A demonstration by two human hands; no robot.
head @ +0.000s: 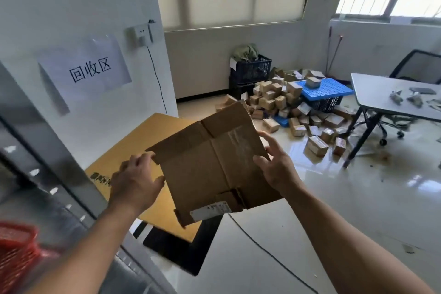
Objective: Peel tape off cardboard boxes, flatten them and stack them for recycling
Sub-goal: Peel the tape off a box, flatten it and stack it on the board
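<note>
The left hand is gripping the left edge of the flattened box, fingers curling over the edge. The right hand is pinching the right edge, thumb lying on the top face and fingers reaching behind. Between them the box is hanging in the air, tilting up toward the viewer. Its long axis is running away from the person and leaning a little right, with the white label at the near end. A pale glossy patch by the right thumb may be leftover tape, though the blur is making that hard to settle.

Below and to the left, a yellow cardboard sheet is lying flat on the floor beside the wall, partly over a black mat. It looks like the stacking spot, so the box is likely going down and leftward, with the left hand the nearer one to it. A paper sign is hanging on the wall above.

Well beyond, a heap of small boxes is waiting by a blue crate, with the bench to the right.
</note>
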